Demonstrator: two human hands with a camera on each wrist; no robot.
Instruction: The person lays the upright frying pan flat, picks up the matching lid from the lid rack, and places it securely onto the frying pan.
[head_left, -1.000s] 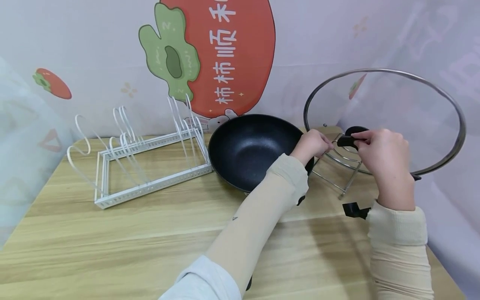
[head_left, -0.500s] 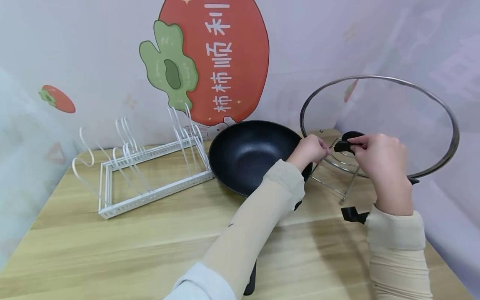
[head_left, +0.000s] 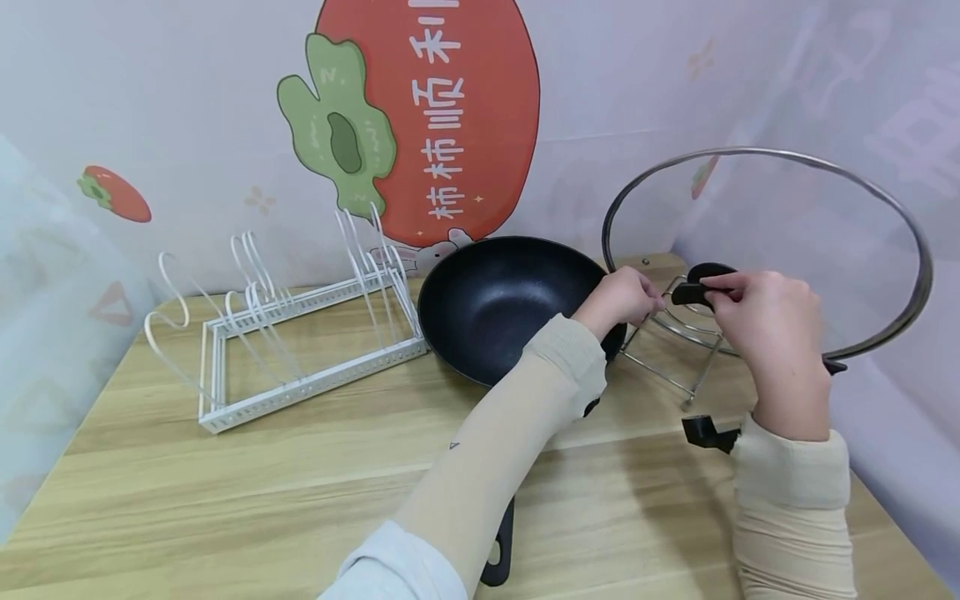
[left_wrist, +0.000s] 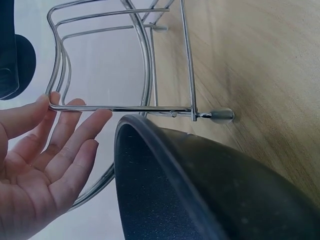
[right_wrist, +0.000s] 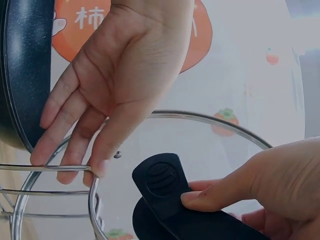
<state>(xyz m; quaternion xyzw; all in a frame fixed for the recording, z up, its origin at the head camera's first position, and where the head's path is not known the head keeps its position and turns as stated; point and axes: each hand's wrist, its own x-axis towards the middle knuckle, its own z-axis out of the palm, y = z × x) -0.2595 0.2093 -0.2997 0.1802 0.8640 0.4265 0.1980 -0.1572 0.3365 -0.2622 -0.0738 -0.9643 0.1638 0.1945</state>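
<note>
My left hand (head_left: 621, 298) pinches a corner of a silver wire lid rack (left_wrist: 125, 108) between thumb and fingers. My right hand (head_left: 776, 327) grips the black handle (right_wrist: 172, 192) of a large glass lid (head_left: 810, 217), thumb pressed on its side. Steeply tilted, the metal-rimmed lid stands at the wire rack, its lower rim behind the rack's front wires. A black wok (head_left: 502, 312) lies just left of the rack, partly covered by my left forearm. Its rim comes close to my left fingers in the left wrist view.
On the left of the wooden table (head_left: 300, 500) stands a white pot rack (head_left: 315, 385) with upright wire dividers. A long black handle (head_left: 501, 546) lies beside my left forearm. A small black piece (head_left: 701, 431) shows by my right sleeve. Printed cloth hangs behind.
The head view has tilted slightly, so everything sits a bit lower in it and more of the long black handle shows. Both hands keep their holds on the rack and the lid handle.
</note>
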